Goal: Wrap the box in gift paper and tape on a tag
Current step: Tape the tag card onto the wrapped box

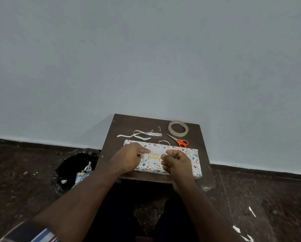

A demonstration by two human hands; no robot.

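While the left hand (128, 158) lies on the wrapped box (195, 163) with its forefinger stretched out, pressing the left edge of the tag (154, 156), the other fingers (139, 155) are tucked under. Over at the tag's right end, the right hand (176, 162) is curled; whether it pinches the tag's edge or only rests there, I cannot tell. Gold script on the white tag reads "Happy Birthday". Under both hands, the box lies flat along the near edge of the small dark bench (111, 154), covered in white paper with coloured dots and shapes. Behind it lie loose strips of cut paper (141, 134), and to their right are orange-handled scissors (180, 141) and a roll of clear tape (178, 128). On the floor to the left stands a black bin (71, 168) with paper scraps inside. More white scraps (237, 229) lie on the dark floor to the right.
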